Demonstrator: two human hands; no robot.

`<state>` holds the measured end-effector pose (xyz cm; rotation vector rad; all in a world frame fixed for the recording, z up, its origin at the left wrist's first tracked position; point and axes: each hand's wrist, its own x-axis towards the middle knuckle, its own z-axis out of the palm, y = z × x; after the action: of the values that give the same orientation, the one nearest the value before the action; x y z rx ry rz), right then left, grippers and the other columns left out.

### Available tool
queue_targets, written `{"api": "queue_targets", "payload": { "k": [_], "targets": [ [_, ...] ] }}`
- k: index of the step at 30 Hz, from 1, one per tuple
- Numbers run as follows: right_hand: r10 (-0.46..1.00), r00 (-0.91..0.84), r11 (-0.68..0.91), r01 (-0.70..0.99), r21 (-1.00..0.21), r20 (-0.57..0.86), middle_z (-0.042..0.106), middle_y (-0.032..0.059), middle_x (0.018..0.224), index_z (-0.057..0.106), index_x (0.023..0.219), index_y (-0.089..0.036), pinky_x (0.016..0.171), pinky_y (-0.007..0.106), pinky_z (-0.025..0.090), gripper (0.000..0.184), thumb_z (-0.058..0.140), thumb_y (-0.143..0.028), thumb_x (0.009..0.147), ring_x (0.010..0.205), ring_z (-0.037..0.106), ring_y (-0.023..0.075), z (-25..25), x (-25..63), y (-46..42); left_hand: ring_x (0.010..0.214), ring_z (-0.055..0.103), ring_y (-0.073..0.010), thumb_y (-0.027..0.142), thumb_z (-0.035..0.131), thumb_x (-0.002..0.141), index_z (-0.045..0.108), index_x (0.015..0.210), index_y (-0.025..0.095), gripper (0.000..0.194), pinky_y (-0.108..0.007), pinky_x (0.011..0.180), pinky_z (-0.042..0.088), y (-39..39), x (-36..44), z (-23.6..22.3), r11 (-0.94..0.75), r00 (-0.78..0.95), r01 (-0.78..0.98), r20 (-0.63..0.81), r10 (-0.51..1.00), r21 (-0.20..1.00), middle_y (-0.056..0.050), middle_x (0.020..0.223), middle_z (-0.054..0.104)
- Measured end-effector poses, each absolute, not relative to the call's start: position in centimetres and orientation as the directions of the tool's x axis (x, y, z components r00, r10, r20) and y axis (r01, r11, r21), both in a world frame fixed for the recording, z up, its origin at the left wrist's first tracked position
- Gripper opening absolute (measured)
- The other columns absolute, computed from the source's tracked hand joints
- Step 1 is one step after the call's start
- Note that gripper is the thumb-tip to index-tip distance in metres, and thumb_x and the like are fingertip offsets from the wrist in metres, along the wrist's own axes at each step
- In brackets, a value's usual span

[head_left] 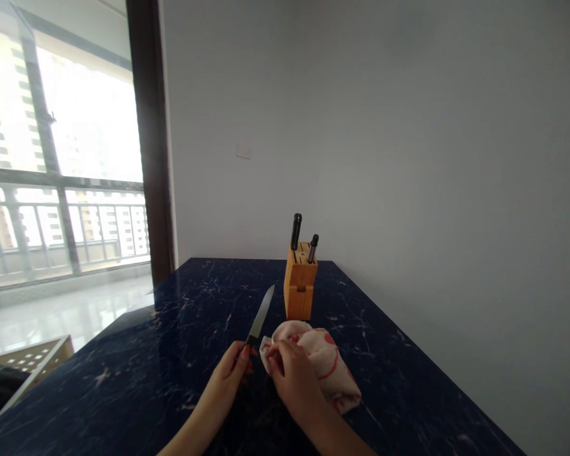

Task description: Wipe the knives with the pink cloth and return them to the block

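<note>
- We look down from head height at 2 bare hands over a dark blue, marbled table [194, 323].
- The left hand [232, 366], near the middle of the table, has its fingers closed around the black handle of a knife [263, 311].
- The knife's blade points away from us and slightly to the right, its tip just left of a wooden knife block [300, 291].
- The right hand [292, 370] lies over a cloth [330, 364], fingers bent and thumb drawn in, pinching the cloth at its left end; we cannot tell how tightly.
- The cloth is pale pink with red markings, crumpled on the table in front of the block, its left edge near the knife's handle.
- The block stands upright beyond the cloth, with dark handles [296, 231] rising from its slotted top.
- Behind the table we see a plain grey wall [384, 139] with 1 small switch plate [242, 150].
- To our left, a bright window [90, 126] shows a railing [109, 225] and tall buildings.
</note>
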<state>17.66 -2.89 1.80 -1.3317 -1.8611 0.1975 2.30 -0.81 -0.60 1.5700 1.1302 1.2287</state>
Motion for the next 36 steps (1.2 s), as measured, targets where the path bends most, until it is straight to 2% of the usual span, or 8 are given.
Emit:
{"api": "queue_targets", "payload": {
  "k": [3,8,12,16,20,23,28,36],
  "targets": [
    [0.806,-0.11,0.491,0.674,-0.552,0.582,0.062,0.0031,0.084,0.055,0.083,-0.02,0.078,0.031,0.04,0.011,0.046,-0.014,0.081,0.082,0.057,0.0181,1.7,17.8,-2.9,0.072,0.056,-0.0159,0.05,0.055,0.074,0.062,0.087,0.017,0.036,-0.023,0.065,0.043,-0.5,2.0,-0.3,-0.239,0.086,0.039,0.235,0.968,0.97,-0.001,0.076,0.063],
    [0.741,-0.118,0.569,0.634,-0.524,0.661,0.06,0.0029,0.086,0.054,0.087,-0.021,0.078,0.031,0.04,0.014,0.045,-0.012,0.081,0.083,0.055,0.0169,1.4,17.9,-3.0,0.071,0.059,-0.0155,0.044,0.065,0.069,0.061,0.097,0.018,0.039,-0.023,0.063,0.044,-0.9,2.3,-0.2,-0.096,0.144,-0.194,0.125,0.982,0.976,-0.002,0.077,0.067],
    [0.737,-0.144,0.57,0.657,-0.493,0.661,0.06,0.0037,0.087,0.053,0.086,-0.02,0.08,0.033,0.04,0.014,0.046,-0.01,0.079,0.085,0.055,0.0177,1.4,17.8,-3.1,0.073,0.062,-0.0156,0.038,0.074,0.062,0.061,0.09,0.018,0.037,-0.023,0.065,0.046,-0.9,2.5,-0.3,-0.077,0.121,-0.28,0.114,0.986,0.957,-0.002,0.078,0.068],
    [0.754,-0.186,0.557,0.69,-0.462,0.63,0.059,0.006,0.092,0.053,0.09,-0.018,0.085,0.037,0.038,0.013,0.053,-0.015,0.077,0.091,0.054,0.0208,1.2,17.8,-3.0,0.077,0.064,-0.0186,0.035,0.078,0.055,0.061,0.085,0.016,0.039,-0.025,0.067,0.049,-0.6,2.4,-0.5,-0.018,0.104,-0.311,0.053,0.993,0.95,-0.004,0.083,0.069],
    [0.808,-0.188,0.496,0.729,-0.471,0.559,0.059,0.0069,0.098,0.054,0.093,-0.018,0.09,0.04,0.034,0.027,0.064,-0.017,0.068,0.098,0.051,0.0242,0.7,17.9,-2.8,0.077,0.065,-0.0184,0.034,0.079,0.055,0.06,0.083,0.014,0.039,-0.024,0.068,0.05,-0.6,2.4,-0.8,0.01,0.129,-0.318,0.032,0.991,0.948,-0.005,0.082,0.07],
    [0.834,-0.172,0.461,0.74,-0.49,0.525,0.06,0.0054,0.097,0.055,0.092,-0.019,0.091,0.039,0.033,0.028,0.065,-0.015,0.066,0.097,0.051,0.0237,0.6,18.0,-2.6,0.079,0.066,-0.0192,0.036,0.076,0.06,0.057,0.087,0.014,0.039,-0.026,0.072,0.051,-0.7,2.3,-0.8,0.049,0.144,-0.31,-0.004,0.99,0.95,-0.006,0.083,0.07],
    [0.857,-0.156,0.435,0.73,-0.527,0.491,0.061,0.0021,0.092,0.055,0.088,-0.02,0.084,0.035,0.036,0.027,0.066,-0.014,0.064,0.091,0.052,0.022,1.0,18.2,-2.4,0.075,0.069,-0.0206,0.038,0.067,0.071,0.05,0.103,0.017,0.041,-0.032,0.075,0.053,-1.0,2.2,0.1,0.134,0.086,-0.334,-0.112,0.99,0.933,-0.007,0.081,0.071],
    [0.874,-0.103,0.388,0.738,-0.552,0.475,0.061,0.0011,0.086,0.053,0.081,-0.02,0.079,0.03,0.036,0.022,0.065,-0.014,0.064,0.085,0.054,0.0192,1.2,18.6,-2.1,0.069,0.069,-0.0238,0.033,0.067,0.072,0.059,0.077,0.016,0.018,-0.032,0.065,0.057,-0.6,2.2,0.7,0.115,0.031,-0.237,-0.111,0.993,0.965,-0.007,0.071,0.073]
  ]
}}
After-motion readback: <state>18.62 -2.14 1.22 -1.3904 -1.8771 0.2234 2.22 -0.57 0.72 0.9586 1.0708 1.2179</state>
